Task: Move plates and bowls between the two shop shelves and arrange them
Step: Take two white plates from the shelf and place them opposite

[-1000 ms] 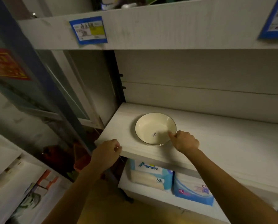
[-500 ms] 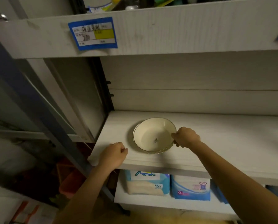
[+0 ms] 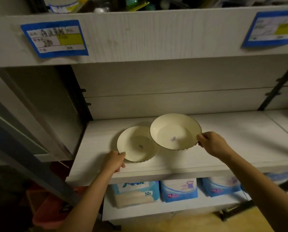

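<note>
Bowls: 2 on shelf, L grip holding lower bowl, R grip upper bowl.

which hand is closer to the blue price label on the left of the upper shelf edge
Left. The left hand grips the lower bowl's near rim, roughly below the label. The right hand holds the raised bowl farther right.
</note>
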Demonstrator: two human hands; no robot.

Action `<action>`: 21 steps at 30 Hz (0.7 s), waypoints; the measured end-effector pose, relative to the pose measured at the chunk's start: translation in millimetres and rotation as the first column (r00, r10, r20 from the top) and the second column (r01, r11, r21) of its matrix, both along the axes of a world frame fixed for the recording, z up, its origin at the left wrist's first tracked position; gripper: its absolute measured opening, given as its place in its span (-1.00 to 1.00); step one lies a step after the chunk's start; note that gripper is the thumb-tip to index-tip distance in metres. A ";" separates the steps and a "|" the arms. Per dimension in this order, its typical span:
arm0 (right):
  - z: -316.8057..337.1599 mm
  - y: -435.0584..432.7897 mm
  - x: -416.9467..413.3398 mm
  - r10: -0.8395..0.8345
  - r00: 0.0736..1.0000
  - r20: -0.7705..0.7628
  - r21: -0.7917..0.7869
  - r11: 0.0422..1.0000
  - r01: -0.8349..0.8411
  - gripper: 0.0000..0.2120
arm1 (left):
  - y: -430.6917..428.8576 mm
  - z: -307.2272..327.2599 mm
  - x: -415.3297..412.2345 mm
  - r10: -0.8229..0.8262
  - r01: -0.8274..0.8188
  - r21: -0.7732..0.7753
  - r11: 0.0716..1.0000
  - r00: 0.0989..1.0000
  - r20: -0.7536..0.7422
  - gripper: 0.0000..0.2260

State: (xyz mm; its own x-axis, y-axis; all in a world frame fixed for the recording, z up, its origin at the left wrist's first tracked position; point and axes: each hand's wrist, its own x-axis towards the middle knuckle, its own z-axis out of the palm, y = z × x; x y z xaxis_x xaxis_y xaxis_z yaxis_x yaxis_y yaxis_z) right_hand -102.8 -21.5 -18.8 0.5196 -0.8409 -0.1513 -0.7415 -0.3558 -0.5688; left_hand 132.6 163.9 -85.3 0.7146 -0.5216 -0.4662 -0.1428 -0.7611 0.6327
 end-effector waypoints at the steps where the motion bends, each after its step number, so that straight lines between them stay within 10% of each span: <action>1: -2.5 0.1 -7.9 -0.025 1.000 -0.002 0.015 1.000 0.025 -0.66 | -2.5 -1.5 -0.3 0.035 -0.037 -0.037 0.999 0.998 -0.046 -0.69; 21: 0.8 -7.8 -179.5 -0.265 0.954 0.138 0.052 0.964 0.260 -0.61 | -54.1 52.4 -85.0 -0.078 0.112 -0.249 0.962 0.987 0.143 -0.75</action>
